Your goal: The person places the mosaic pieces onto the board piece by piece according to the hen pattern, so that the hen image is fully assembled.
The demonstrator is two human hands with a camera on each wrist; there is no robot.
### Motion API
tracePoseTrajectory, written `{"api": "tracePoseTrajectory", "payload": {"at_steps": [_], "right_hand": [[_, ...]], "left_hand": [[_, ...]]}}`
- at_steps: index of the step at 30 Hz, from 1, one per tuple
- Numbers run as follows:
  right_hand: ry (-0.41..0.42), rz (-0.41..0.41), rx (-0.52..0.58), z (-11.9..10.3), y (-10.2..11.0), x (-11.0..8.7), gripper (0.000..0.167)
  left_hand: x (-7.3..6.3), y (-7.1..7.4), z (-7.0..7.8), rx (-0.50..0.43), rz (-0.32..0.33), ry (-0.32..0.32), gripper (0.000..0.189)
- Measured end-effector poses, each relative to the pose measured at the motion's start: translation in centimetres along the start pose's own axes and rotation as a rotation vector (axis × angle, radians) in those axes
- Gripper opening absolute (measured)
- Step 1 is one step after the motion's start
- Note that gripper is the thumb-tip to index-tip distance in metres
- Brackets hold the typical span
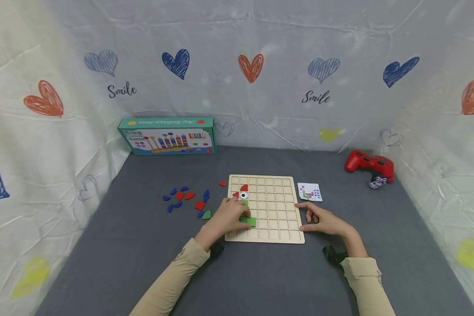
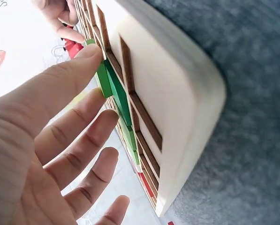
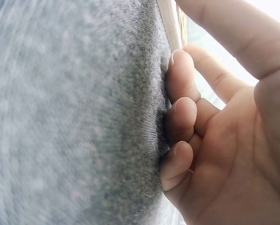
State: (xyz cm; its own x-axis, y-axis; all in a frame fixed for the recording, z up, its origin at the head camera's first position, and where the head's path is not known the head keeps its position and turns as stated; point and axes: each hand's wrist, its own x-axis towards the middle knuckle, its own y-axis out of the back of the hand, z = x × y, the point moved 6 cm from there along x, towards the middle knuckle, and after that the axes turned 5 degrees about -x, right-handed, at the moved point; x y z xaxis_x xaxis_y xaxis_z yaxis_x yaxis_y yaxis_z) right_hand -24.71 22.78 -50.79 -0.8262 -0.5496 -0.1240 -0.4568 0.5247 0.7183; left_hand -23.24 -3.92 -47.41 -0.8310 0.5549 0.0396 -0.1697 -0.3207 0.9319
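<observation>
A pale wooden grid board [image 1: 276, 210] lies on the grey cloth. My left hand [image 1: 229, 216] is over its left side, pinching a bright green square tile [image 2: 103, 80] between thumb and index finger. Beside that tile sits a dark green piece [image 2: 119, 96], partly covered by the hand in the head view. Farther up the board are a light green piece [image 1: 245, 202], a white tile with a black-ringed dot [image 1: 243, 195] and red pieces [image 1: 243, 188]. My right hand [image 1: 325, 221] touches the board's right edge with index finger and thumb; its other fingers are bent.
Several blue half-round pieces [image 1: 178, 204] and red pieces [image 1: 199, 205] lie left of the board, with a green quarter-round [image 1: 207, 215]. A pattern card [image 1: 310, 192] lies to its right. Farther back are a red game controller [image 1: 369, 164] and a game box [image 1: 170, 140].
</observation>
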Motion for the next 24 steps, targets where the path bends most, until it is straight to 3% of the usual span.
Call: {"api": "tracePoseTrajectory", "payload": {"at_steps": [24], "right_hand": [[-0.012,0.000,0.007,-0.03,-0.03,0.02,0.067]], "left_hand": [[0.25,-0.71,0.08,0.014,0.010,-0.036,0.028]]}}
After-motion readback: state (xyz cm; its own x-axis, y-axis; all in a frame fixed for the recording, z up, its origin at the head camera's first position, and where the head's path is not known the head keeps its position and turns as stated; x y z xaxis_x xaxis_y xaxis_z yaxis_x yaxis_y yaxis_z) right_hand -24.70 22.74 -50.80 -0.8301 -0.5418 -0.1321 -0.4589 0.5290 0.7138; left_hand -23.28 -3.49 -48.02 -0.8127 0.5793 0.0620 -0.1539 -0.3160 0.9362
